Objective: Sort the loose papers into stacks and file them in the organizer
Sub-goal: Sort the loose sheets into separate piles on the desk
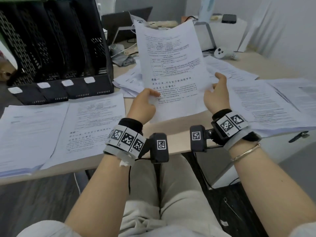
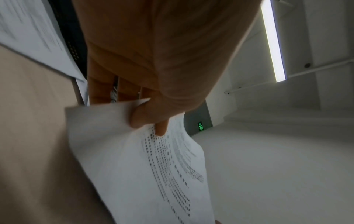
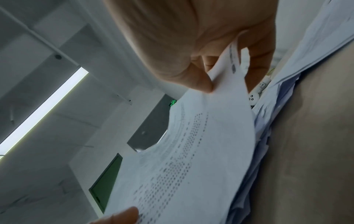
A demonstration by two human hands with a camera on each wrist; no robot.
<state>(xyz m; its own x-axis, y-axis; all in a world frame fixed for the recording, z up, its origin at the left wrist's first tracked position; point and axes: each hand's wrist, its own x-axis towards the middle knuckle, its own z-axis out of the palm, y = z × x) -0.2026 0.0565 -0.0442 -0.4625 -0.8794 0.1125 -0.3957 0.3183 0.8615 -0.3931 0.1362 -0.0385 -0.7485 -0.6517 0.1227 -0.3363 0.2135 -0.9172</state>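
White printed paper (image 1: pixel 172 65) is held upright at the centre of the head view, pinched at its lower left edge by the left hand (image 1: pixel 142 106) and at its lower right edge by the right hand (image 1: pixel 216 96). In the left wrist view the thumb (image 2: pixel 145 115) is seen pressed on the sheet's (image 2: pixel 138 163) face, with fingers curled behind it. In the right wrist view the sheet (image 3: pixel 191 151) is clamped between thumb (image 3: pixel 193 80) and fingers (image 3: pixel 256 60). Printed text and a table are carried on the sheet, which is raised clear of the desk (image 1: pixel 181 139).

Two stacks (image 1: pixel 51 130) are laid side by side at the lower left of the frame, just in front of the organizer (image 1: pixel 56 48), a black mesh rack with four slots seen at the upper left. Loose sheets (image 1: pixel 130 81) are heaped behind the held page at centre, and more papers (image 1: pixel 266 103) are spread at the right. A laptop (image 1: pixel 119 23) and a white controller (image 1: pixel 220 53) are seen along the top of the frame. Marker bands (image 1: pixel 126 139) are worn on both wrists.
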